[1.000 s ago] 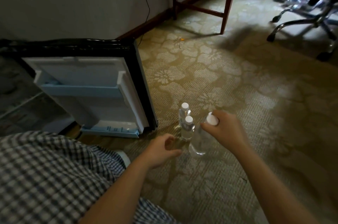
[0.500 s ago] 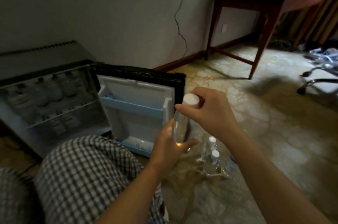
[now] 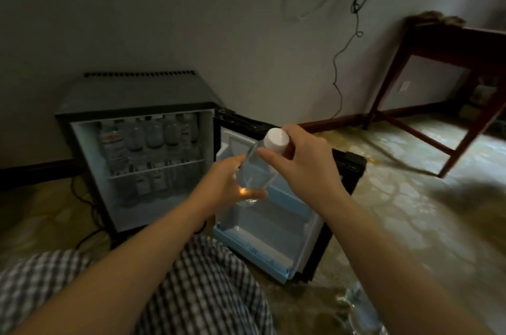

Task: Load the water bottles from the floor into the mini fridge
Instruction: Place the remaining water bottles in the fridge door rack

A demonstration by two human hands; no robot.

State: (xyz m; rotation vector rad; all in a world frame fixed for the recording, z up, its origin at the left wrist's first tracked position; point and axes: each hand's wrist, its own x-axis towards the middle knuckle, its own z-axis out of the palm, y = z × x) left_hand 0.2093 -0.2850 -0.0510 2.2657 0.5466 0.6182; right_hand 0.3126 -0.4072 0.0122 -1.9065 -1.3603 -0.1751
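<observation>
A clear water bottle (image 3: pixel 258 170) with a white cap is held in the air in front of the open fridge door (image 3: pixel 276 225). My right hand (image 3: pixel 304 162) grips it at the neck just under the cap. My left hand (image 3: pixel 224 186) holds its lower body from the left. The black mini fridge (image 3: pixel 131 93) stands open against the wall, with several bottles (image 3: pixel 153 134) standing on its upper shelf and more below. The door's shelves hold nothing. Something clear and blurred, perhaps a bottle on the floor (image 3: pixel 358 304), shows beside my right forearm.
My checked-trousered knee (image 3: pixel 191 288) fills the bottom middle. A dark wooden table (image 3: pixel 449 60) stands at the right by the wall. Cables (image 3: pixel 339 66) hang down the wall, and one (image 3: pixel 87 200) runs on the patterned carpet left of the fridge.
My right hand lifted one bottle from the floor group and my left hand took hold of its body. My view rose and turned left, so the fridge interior now shows.
</observation>
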